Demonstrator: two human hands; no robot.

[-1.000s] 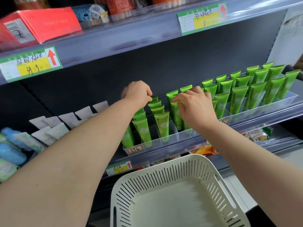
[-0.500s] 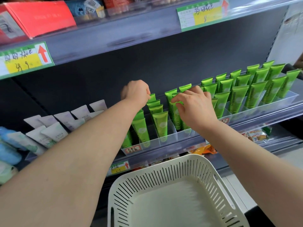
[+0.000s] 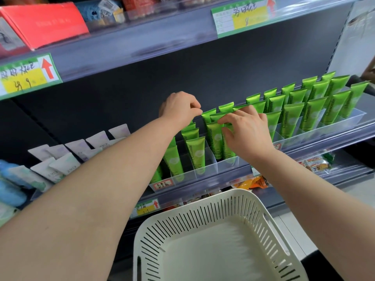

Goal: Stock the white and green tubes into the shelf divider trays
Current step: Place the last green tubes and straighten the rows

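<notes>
Green tubes (image 3: 195, 152) stand in rows in a clear divider tray (image 3: 211, 169) on the middle shelf, and more green tubes (image 3: 312, 114) fill a second clear tray (image 3: 355, 116) to the right. White tubes (image 3: 60, 165) stand in rows at the left. My left hand (image 3: 179, 107) hovers over the back of the left rows, fingers curled and pinching the top of a green tube. My right hand (image 3: 247, 128) grips the tops of green tubes in the middle rows, hiding several of them.
An empty cream slotted basket (image 3: 203, 216) sits below my arms, in front of the shelf. Blue packs (image 3: 10, 189) lie at far left. The upper shelf holds a red box (image 3: 44, 23) and price labels. Snack packets (image 3: 312, 164) lie on the lower shelf.
My right hand has shifted slightly left along the tube tops. My left hand stays at the back of the left rows. The view has tilted a little.
</notes>
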